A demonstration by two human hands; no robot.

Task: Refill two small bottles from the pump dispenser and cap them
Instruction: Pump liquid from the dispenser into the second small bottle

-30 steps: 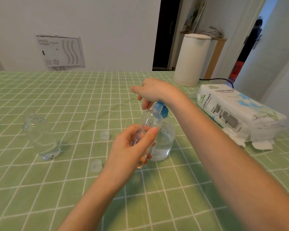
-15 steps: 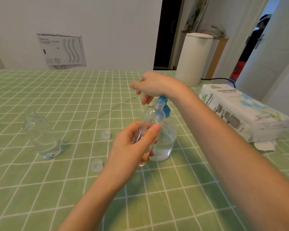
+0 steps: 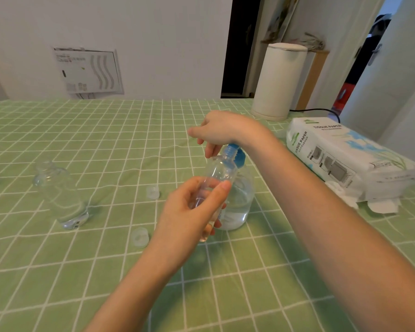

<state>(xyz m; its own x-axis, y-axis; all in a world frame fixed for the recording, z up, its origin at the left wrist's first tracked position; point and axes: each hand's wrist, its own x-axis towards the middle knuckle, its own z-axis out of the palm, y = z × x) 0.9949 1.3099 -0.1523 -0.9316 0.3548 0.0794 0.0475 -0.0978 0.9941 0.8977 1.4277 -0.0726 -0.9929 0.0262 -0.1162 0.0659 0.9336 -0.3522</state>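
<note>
Right hand [image 3: 222, 129] lower — bottle [image 3: 219, 172] at pump [image 3: 234, 149]

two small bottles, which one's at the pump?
The held bottle, gripped by the left hand, mouth up by the blue pump head. The other bottle stands alone to the left, untouched.

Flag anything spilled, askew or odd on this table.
No spill shows. Crumpled tissues stick out from under the tissue pack at the right, looking squashed. Two caps lie loose on the cloth, which seems normal mid-refill.
</note>
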